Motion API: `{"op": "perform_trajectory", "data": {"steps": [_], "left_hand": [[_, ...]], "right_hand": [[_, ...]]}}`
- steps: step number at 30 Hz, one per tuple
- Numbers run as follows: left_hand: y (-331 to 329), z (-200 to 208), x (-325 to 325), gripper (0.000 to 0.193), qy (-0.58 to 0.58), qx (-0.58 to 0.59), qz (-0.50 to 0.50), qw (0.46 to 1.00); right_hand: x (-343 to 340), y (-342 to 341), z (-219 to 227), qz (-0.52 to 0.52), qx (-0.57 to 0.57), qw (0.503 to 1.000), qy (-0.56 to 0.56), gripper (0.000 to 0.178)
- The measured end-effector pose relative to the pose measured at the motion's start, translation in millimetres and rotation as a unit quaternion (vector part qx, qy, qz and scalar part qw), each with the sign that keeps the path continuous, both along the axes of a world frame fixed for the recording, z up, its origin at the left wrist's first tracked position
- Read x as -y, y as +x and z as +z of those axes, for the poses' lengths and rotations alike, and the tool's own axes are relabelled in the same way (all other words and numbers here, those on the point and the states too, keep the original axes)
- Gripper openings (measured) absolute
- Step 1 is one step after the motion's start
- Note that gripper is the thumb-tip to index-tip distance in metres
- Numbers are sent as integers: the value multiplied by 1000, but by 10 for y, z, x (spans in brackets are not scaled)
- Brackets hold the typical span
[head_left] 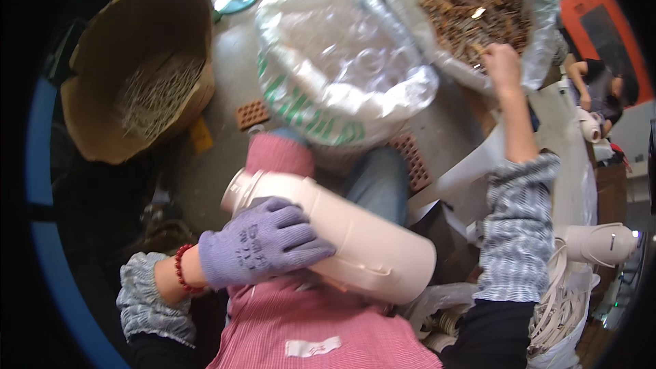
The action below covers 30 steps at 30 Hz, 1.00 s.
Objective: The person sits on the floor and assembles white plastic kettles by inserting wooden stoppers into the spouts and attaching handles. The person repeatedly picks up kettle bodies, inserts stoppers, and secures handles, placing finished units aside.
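Note:
A pale cream, cylinder-shaped plastic thermos shell (pixel 362 232) lies slantwise across my lap, its narrower neck at the upper left and its wide end at the lower right. My left hand (pixel 263 242), in a purple knit glove, wraps over its near side. My bare right hand (pixel 503 68) reaches far forward to the near edge of a plastic-lined sack, over a heap of small brown pieces (pixel 471 10). Its fingers are drawn together at the heap. What they pinch, if anything, is too small to make out.
A clear plastic bag (pixel 273 89) of transparent round parts stands ahead. At the left is a cardboard drum (pixel 82 116) with thin pale strips inside. Perforated bricks (pixel 253 115) lie on the floor. Another cream shell (pixel 598 244) and pale straps (pixel 553 307) are at the right; a co-worker (pixel 594 85) sits beyond.

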<state>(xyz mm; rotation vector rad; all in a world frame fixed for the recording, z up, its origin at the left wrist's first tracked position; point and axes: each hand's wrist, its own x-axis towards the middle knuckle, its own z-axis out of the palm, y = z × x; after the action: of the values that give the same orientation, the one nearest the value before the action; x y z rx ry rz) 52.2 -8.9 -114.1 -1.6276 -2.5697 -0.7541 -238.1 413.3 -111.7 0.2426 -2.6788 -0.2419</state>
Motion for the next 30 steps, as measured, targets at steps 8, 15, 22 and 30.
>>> {"op": "perform_trajectory", "data": {"steps": [8,15,22,30], "left_hand": [[698,-395,158,45,94,44,158,982],[807,-432,201,47,135,68,173,973],[799,-435,220,46,138,34,161,977],[350,-208,144,48,117,129,118,978]], "right_hand": [[1652,2682,34,343,508,685,-393,20],[1917,3080,-47,345,589,615,-395,19],[1929,3117,-3,354,583,625,-381,19],[1841,2985,127,391,374,758,-363,26]]}}
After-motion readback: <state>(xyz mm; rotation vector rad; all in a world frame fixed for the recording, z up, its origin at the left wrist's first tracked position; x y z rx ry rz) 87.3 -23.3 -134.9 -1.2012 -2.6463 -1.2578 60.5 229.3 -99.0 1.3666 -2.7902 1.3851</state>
